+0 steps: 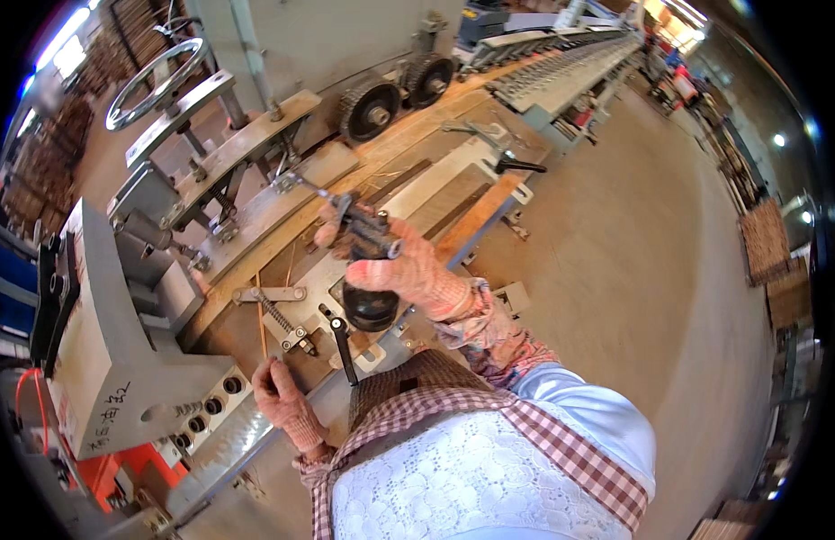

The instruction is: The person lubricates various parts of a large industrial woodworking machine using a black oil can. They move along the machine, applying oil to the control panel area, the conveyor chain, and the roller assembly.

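Note:
My right hand, in a pinkish work glove, is wrapped round a pump oil can with a dark metal head and a rounded black pot. Its thin spout points up and left, over the machine bed. Lower left, my gloved left hand is closed at the machine's near edge. A thin wood strip runs from its fingertips across the bed. Just beyond that hand are a coil spring on a rod and a black clamp lever.
A large handwheel rises at the upper left, with two dark toothed rollers right of it. A grey machine housing stands at the left. A long conveyor stretches far right. Concrete floor lies at the right, with stacked boards beyond.

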Tool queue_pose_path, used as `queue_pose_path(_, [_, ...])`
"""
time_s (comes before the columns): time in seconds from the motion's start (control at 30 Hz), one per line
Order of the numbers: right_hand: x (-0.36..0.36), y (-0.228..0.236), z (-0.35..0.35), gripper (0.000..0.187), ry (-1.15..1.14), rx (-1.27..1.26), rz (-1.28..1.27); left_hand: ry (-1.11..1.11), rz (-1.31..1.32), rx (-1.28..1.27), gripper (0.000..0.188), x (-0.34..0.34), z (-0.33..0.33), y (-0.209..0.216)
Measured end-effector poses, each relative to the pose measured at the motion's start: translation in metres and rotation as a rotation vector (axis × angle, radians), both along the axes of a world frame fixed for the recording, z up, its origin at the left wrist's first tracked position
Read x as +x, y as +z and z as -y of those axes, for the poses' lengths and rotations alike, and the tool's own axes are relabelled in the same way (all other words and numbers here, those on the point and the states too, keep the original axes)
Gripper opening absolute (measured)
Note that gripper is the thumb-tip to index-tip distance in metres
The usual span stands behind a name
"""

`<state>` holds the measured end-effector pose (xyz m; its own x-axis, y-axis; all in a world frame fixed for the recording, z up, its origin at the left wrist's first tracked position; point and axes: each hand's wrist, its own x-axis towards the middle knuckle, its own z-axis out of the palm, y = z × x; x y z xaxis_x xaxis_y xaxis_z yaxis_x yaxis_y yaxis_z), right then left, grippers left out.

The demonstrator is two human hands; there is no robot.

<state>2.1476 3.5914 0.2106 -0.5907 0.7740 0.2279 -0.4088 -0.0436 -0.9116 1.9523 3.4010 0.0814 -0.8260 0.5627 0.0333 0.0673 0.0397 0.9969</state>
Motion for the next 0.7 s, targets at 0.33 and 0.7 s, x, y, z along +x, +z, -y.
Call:
queue_pose_path(0.33, [0.016, 0.022, -0.066, 0.057, 0.0, 0.054, 0.141, 0.094, -0.193, -0.193, 0.024, 0.025, -0.029, 0.018])
queue_pose_path(0.7, [-0.037, 0.055, -0.108, 0.06, 0.013, 0.081, 0.146, 0.133, -0.367, -0.218, 0.012, 0.023, -0.031, -0.004])
